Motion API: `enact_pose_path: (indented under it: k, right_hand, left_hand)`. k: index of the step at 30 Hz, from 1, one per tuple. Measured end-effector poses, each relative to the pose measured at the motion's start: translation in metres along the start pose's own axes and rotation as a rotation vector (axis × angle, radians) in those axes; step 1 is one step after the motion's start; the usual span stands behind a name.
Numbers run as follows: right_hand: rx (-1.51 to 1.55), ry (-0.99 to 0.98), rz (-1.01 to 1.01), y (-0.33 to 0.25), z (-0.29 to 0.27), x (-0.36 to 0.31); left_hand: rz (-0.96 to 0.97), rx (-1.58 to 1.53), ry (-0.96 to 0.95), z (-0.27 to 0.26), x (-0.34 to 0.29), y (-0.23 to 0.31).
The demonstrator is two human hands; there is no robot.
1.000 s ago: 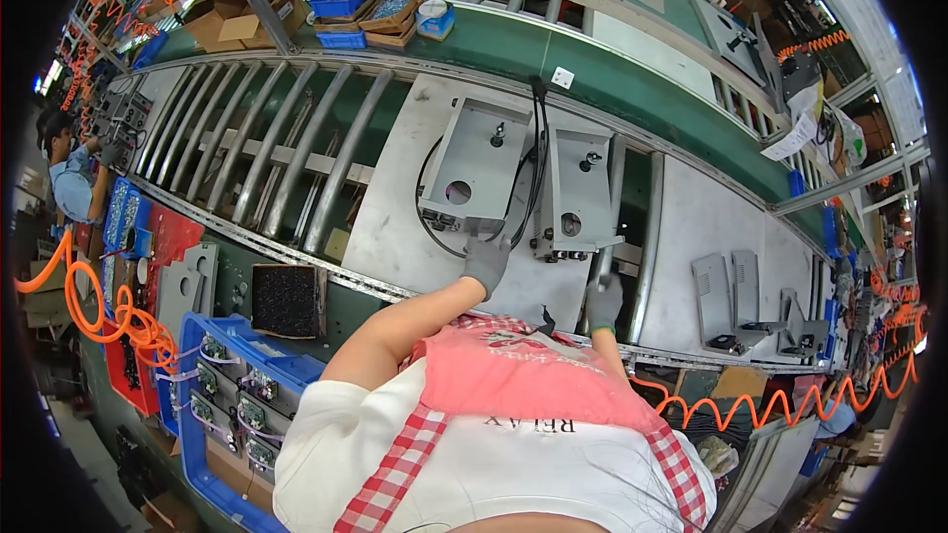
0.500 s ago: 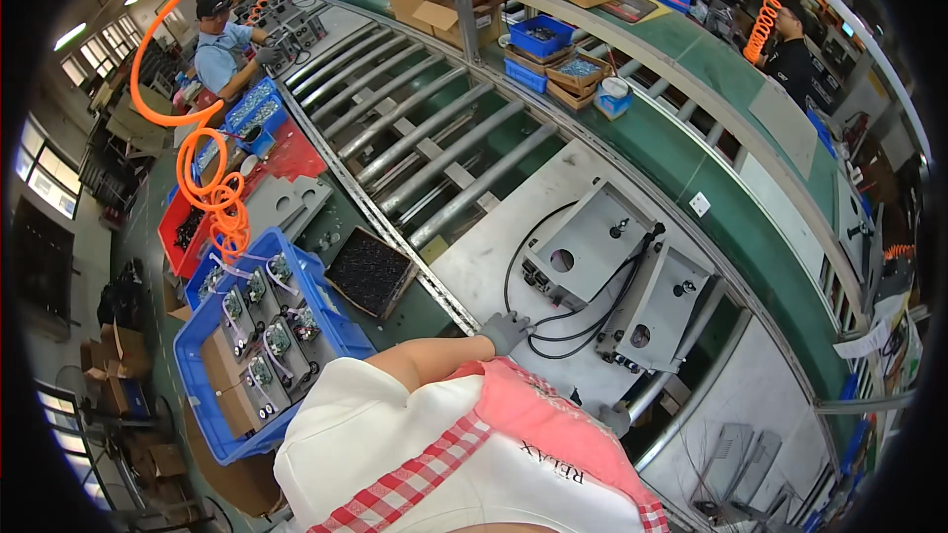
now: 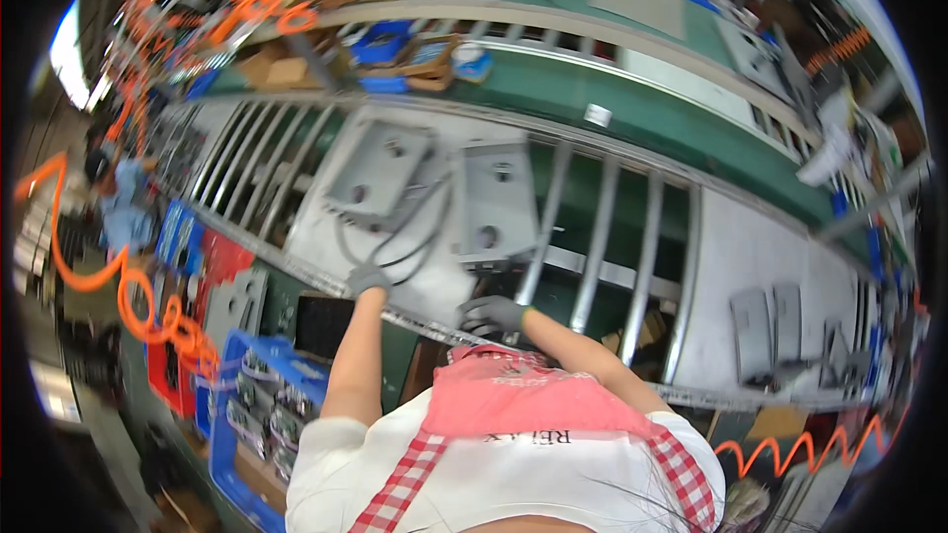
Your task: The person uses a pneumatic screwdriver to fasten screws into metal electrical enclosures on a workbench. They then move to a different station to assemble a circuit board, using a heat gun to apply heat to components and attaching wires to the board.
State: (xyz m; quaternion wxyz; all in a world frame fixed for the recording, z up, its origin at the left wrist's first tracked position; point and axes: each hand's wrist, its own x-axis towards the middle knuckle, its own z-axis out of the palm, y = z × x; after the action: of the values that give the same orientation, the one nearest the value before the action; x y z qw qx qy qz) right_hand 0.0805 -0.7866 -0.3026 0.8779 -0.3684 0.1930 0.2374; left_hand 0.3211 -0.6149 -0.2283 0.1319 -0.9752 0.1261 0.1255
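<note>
On a pale board [image 3: 415,294] on the roller conveyor lie two grey metal housings: the left housing [image 3: 380,173] and the right housing [image 3: 497,199], each with a round hole and a dark knob. Black cables [image 3: 434,227] loop between them. My left hand [image 3: 368,279], in a grey glove, rests at the board's near edge beside the cable loop; motion blur smears its fingers. My right hand [image 3: 492,316], gloved too, lies at the near edge below the right housing, its fingers stretched leftward and somewhat apart, with nothing visible in them.
Bare rollers [image 3: 597,247] run right of the board, then another pale board [image 3: 780,281] with grey metal parts. A blue crate [image 3: 229,434] of circuit-board assemblies stands at my left, near an orange coiled hose [image 3: 163,311]. Beyond the conveyor is a green bench [image 3: 553,99].
My view has swung right, so the board and housings now appear further left and more upright. My right hand, partly hidden before, now shows at the board's near edge.
</note>
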Motion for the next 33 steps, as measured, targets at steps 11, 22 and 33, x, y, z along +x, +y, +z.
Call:
enact_pose_path:
  k: [11, 22, 33]
  right_hand:
    - [-0.818, 1.585, -0.17, 0.036, -0.158, -0.269]
    - [-0.638, 2.077, 0.484, 0.196, -0.252, -0.412]
    - [-0.777, 1.849, 0.697, 0.151, -0.204, -0.364]
  left_hand:
    - [0.072, -0.098, -0.054, 0.017, -0.045, 0.042]
    - [0.283, -0.132, -0.27, 0.024, -0.06, 0.099]
    - [0.282, -0.194, -0.442, 0.035, -0.116, 0.123]
